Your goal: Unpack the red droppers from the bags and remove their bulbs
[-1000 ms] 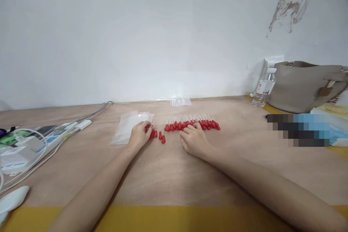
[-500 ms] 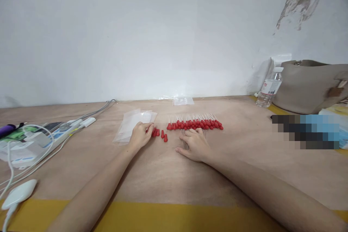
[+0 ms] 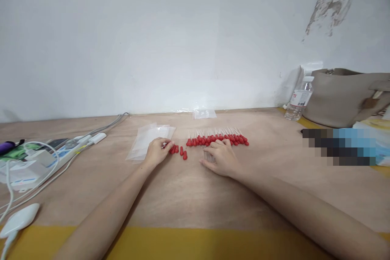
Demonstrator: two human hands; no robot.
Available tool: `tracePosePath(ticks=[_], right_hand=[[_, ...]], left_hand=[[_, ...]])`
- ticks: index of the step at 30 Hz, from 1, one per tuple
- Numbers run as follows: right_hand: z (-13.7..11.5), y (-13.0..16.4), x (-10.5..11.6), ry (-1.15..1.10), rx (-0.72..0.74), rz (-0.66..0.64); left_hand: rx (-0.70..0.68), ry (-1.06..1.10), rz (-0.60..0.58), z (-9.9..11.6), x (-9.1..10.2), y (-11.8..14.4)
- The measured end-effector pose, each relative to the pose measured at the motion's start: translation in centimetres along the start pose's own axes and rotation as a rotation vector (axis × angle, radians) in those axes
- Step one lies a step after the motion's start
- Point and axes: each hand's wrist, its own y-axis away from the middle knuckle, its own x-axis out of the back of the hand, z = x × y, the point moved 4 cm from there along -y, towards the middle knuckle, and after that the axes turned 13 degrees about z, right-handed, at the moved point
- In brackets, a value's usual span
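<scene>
My left hand (image 3: 157,151) is closed in a pinch on a red rubber bulb (image 3: 171,144), just right of a stack of clear plastic bags (image 3: 139,144). Several loose red bulbs lie beside its fingertips, among them one red bulb (image 3: 185,155) nearest the front. My right hand (image 3: 222,157) rests palm down with bent fingers and the thumb apart, over some clear thin pieces (image 3: 208,156) that look like tubes and are partly hidden by it. Behind it lies a row of droppers (image 3: 233,139) with red bulbs toward me and clear stems toward the wall.
A power strip (image 3: 68,150) with chargers and white cables lies at left, a white charger head (image 3: 20,220) nearer me. On the right stand a water bottle (image 3: 300,99) and a beige bag (image 3: 344,97). A small clear bag (image 3: 204,114) lies by the wall.
A red bulb now shows at my left fingertips. My right fingers have curled a little more over the clear pieces. The camera view has shifted slightly.
</scene>
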Motion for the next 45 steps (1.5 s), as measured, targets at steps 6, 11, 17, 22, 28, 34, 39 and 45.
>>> tracePosePath(ticks=[6,11,17,22,28,34,39,45], right_hand=[[1.8,1.3,1.3,0.027,0.012,0.014],[2.8,2.6,1.0,-0.010,-0.058,0.088],[2.1,2.8,0.7,-0.046,-0.037,0.110],[1.9,3.0,0.6,-0.099,-0.023,0.132],[1.8,3.2,0.4,-0.115,0.007,0.167],[1.8,3.4,0.4,-0.096,0.014,0.163],[1.9,3.5,0.2,-0.107,0.018,0.178],[2.3,3.3,0.9,-0.097,-0.025,0.357]], left_hand=[[-0.099,0.011,-0.061,-0.3,0.6,-0.5],[-0.179,0.077,-0.142,0.1,1.1,-0.4],[-0.118,0.038,-0.001,0.3,1.7,-0.3],[-0.131,0.009,0.033,0.8,1.0,-0.6],[-0.222,-0.138,-0.074,3.8,-1.7,-1.2],[-0.249,-0.167,-0.202,5.5,-3.9,-2.4],[-0.078,-0.086,-0.070,4.5,-2.8,-2.0],[-0.269,0.125,0.091,5.6,0.0,2.1]])
